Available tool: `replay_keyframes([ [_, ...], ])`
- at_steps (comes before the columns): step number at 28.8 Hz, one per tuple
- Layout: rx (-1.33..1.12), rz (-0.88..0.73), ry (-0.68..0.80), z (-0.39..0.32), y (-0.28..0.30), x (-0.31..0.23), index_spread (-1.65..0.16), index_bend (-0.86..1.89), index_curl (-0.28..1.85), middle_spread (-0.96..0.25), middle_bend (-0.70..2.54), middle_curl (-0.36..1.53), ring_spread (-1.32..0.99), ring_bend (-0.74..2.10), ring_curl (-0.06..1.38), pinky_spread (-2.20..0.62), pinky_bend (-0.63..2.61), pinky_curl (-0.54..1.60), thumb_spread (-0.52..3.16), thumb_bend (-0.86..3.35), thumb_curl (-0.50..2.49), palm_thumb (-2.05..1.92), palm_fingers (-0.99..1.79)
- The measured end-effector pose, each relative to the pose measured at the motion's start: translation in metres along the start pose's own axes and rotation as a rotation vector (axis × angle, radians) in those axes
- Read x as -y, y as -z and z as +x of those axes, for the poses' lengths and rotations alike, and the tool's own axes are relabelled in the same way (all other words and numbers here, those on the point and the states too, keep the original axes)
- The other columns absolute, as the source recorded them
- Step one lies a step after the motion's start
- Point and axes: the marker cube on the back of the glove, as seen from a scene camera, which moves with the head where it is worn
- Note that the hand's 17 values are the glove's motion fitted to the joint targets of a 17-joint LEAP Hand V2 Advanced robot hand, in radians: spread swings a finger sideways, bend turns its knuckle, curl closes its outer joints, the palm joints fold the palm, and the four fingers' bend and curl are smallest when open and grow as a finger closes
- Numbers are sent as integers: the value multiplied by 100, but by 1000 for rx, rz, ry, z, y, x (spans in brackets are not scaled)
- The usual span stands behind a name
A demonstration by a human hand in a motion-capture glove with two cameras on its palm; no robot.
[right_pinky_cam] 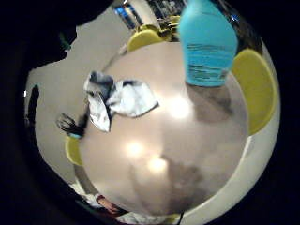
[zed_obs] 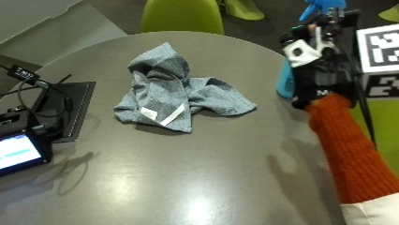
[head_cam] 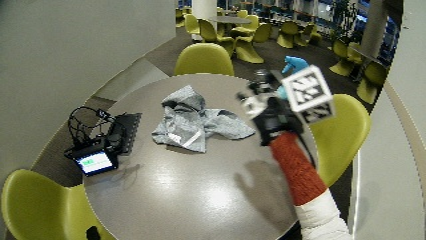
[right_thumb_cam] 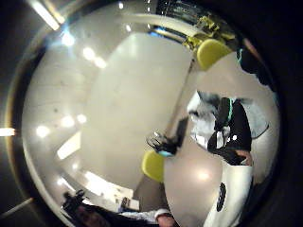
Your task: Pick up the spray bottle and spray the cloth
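Hands (zed_obs: pixel 324 70) gripping spray bottle (zed_obs: pixel 285 82), beside cloth (zed_obs: pixel 178 96)

Black-gloved hands (zed_obs: pixel 321 70); ribbed orange sleeve (zed_obs: pixel 349 150), white cuff.

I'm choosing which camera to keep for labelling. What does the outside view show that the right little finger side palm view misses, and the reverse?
Only the outside view shows the black-gloved right hand with its orange knitted sleeve, the blue spray head, and the small lit screen device at the table edge. Only the palm view shows the blue plastic spray bottle's label side up close. Both show the crumpled grey cloth lying on the round grey table, apart from the bottle.
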Motion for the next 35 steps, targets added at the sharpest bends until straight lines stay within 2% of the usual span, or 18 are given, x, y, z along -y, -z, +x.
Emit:
replay_keyframes([
  [4,131,151,-57,31,31,16,-16,18,31,0,39,32,-8,40,31,1,18,28,95,46,34,84,77],
  [8,143,292,-149,72,58,38,-18,18,33,-1,40,34,-10,42,34,2,9,27,97,39,34,80,64],
  [10,147,308,-216,92,66,49,-20,24,37,-1,44,37,-9,34,34,9,-1,23,97,36,35,79,40],
  [16,167,254,-337,139,72,60,-23,33,39,-2,53,40,-9,25,32,13,0,14,97,31,37,83,26],
  [23,164,307,-367,173,92,40,-27,60,45,-5,62,43,-11,22,30,16,-6,4,96,26,40,86,44],
  [27,72,316,-310,171,90,39,-25,50,43,-5,60,43,-12,45,35,13,10,4,93,24,43,89,69],
  [35,-92,259,-188,152,67,28,-20,45,46,-4,57,45,-13,53,41,8,14,10,91,17,47,91,82],
])
